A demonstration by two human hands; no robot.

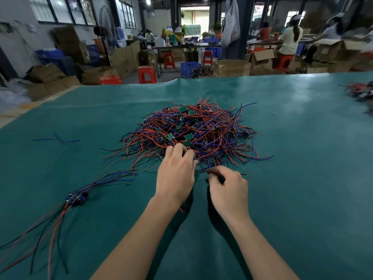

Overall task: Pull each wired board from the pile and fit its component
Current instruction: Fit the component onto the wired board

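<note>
A tangled pile of red, blue and black wires [203,130] with small green boards [189,136] lies on the green table cover [292,178]. My left hand [175,174] reaches into the near edge of the pile, its fingertips curled among the wires; what they hold is hidden. My right hand [228,188] sits just to the right, fingers curled round a small black part [221,178] and thin wires that run back toward the pile.
A bundle of wired boards [77,197] lies at the left with long leads trailing to the near edge. Loose blue wires [58,139] lie further left. Another wire heap [361,91] sits at the far right. Stools, boxes and people stand beyond the table.
</note>
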